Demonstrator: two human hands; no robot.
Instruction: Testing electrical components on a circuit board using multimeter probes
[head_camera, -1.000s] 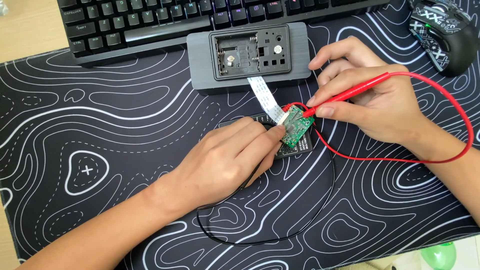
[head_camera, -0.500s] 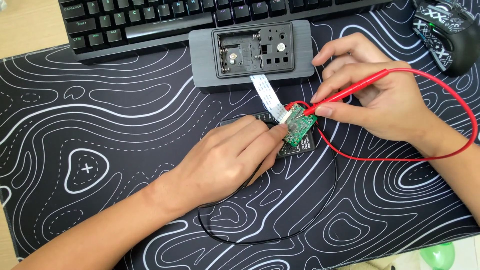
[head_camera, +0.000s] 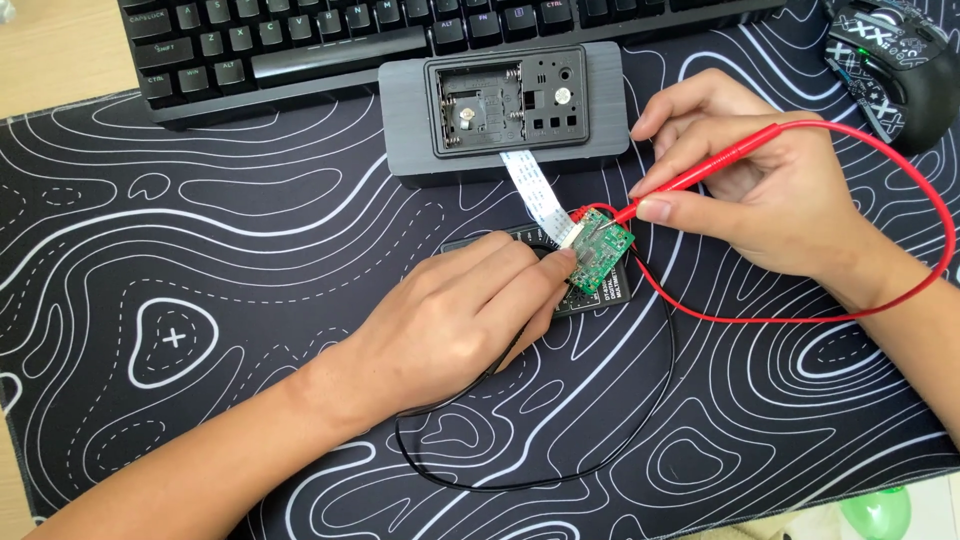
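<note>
I am watching 2 hands working over a black mat (head_camera: 200, 250) with white contour lines. The left hand (head_camera: 450, 320) is lying palm down, its fingers curled narrow and pinching the lower edge of a small green board (head_camera: 600, 245), which is sitting tilted on top of a black meter (head_camera: 600, 290) (mostly hidden under the hand). The right hand (head_camera: 770, 195) is gripping a red probe (head_camera: 710, 170) like a pen, thumb and forefinger closed tight on its shaft, and the tip is touching the board's upper right corner. A red lead (head_camera: 900, 190) is looping from the probe round the right wrist and back toward the meter; a black lead (head_camera: 560, 470) is curving below the left hand, and I cannot tell where its probe end is resting.

A white ribbon (head_camera: 530, 185) is running from the board up to a grey case (head_camera: 500, 110), which is lying open with 1 empty battery bay showing. Behind it are a keyboard (head_camera: 400, 40) and, at the top right, a mouse (head_camera: 890, 60).

As I judge it, the case is already opened and the board pulled out, and probing is under way; any reading, and closing the case, are not yet done.
</note>
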